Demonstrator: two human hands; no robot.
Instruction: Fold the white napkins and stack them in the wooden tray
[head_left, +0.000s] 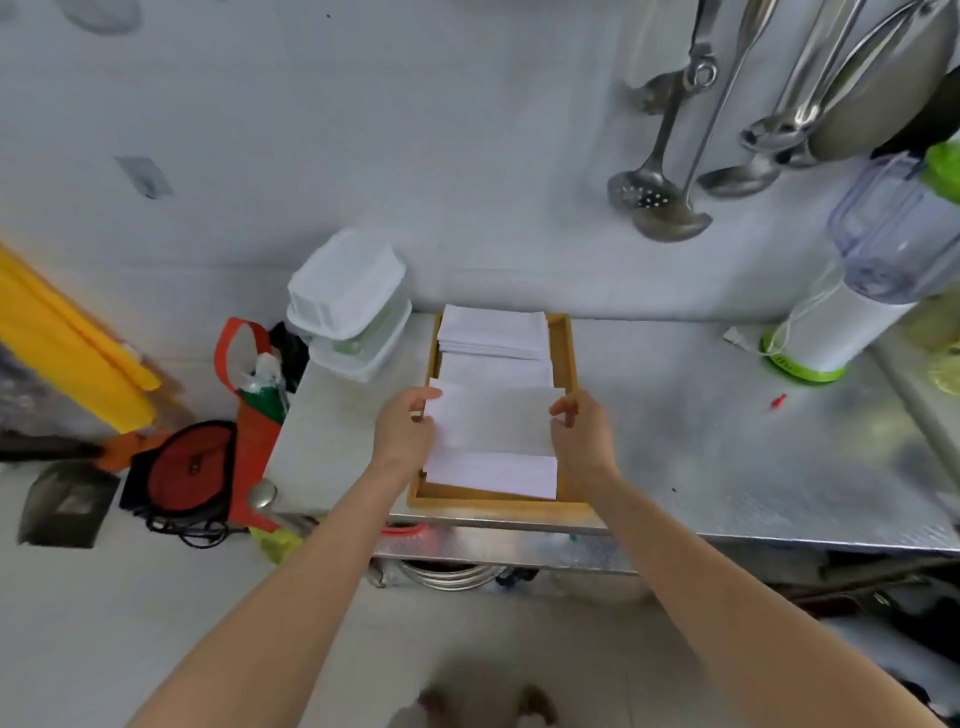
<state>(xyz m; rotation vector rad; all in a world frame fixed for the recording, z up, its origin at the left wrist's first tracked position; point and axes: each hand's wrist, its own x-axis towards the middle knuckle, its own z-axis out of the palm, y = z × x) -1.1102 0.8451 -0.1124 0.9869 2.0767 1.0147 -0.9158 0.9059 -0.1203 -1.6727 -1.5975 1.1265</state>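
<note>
White, flat and rectangular, a folded napkin (493, 418) is held over the middle of the wooden tray (566, 353), gripped at its two short ends. The left hand (402, 434) pinches the left edge, thumb on top and fingers curled beneath; the right hand (584, 441) pinches the right edge the same way, its fingertips (563, 408) bent over the paper. The tray is a shallow, pale-wood rectangle with low straight walls, standing on a dull, mottled metal counter (727, 441). At its far end lies a neat stack of folded napkins (493, 332), edges crisp and layered; another napkin sits just in front of that stack, and one more folded napkin (493, 473) lies flat at the near end, partly under the held one. Just left of the tray, two white plastic containers (348, 306) with rounded corners are stacked. Well to the right stands a blender (862, 291) with a clear jug and green-rimmed base. Steel ladles (660, 187) hang against the pale wall.
</note>
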